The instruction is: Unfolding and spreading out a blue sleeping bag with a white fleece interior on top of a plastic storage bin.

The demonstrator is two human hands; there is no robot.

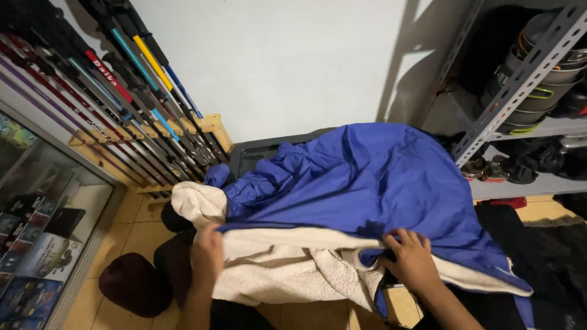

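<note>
Head camera looks down on a blue sleeping bag [373, 177] with cream fleece lining [275, 269], spread over a dark plastic crate [244, 156] which stands against the white wall. The left hand [208, 253] is closed on the near edge of the bag, at its left side, fingers curled into the fleece. The right hand [411, 256] presses on the near edge at the right side, fingers spread and bent, pinching the blue shell where it meets the lining. Left of the bag, trekking poles [122, 91] lean in a wooden rack [208, 125]; right of it stands a metal shelf [520, 79] with cooking pots. I judge the slippery shell could slide off toward the floor, because much fabric hangs over the near side.
</note>
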